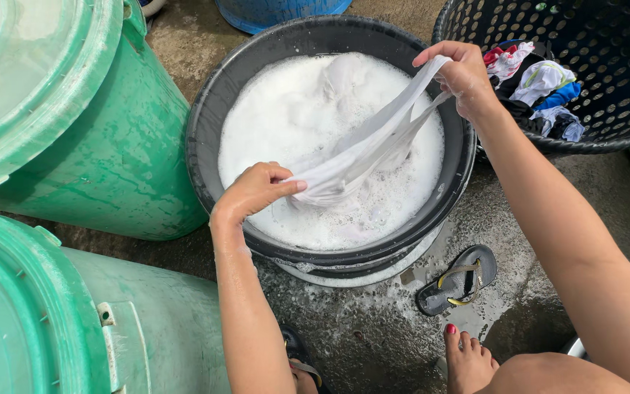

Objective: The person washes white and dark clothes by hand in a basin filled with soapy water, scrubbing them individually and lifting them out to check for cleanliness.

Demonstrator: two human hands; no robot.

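Over the black basin in the middle of the frame, I hold a wet white cloth stretched between both hands.

Left hand, lower centre, pinches its near end with closed fingers; right hand, upper right, grips the far end. Cloth hangs just above the foam, beside the black laundry basket.

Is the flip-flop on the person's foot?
No, the flip-flop lies alone on the wet ground beside the tub, and the foot near it is bare.
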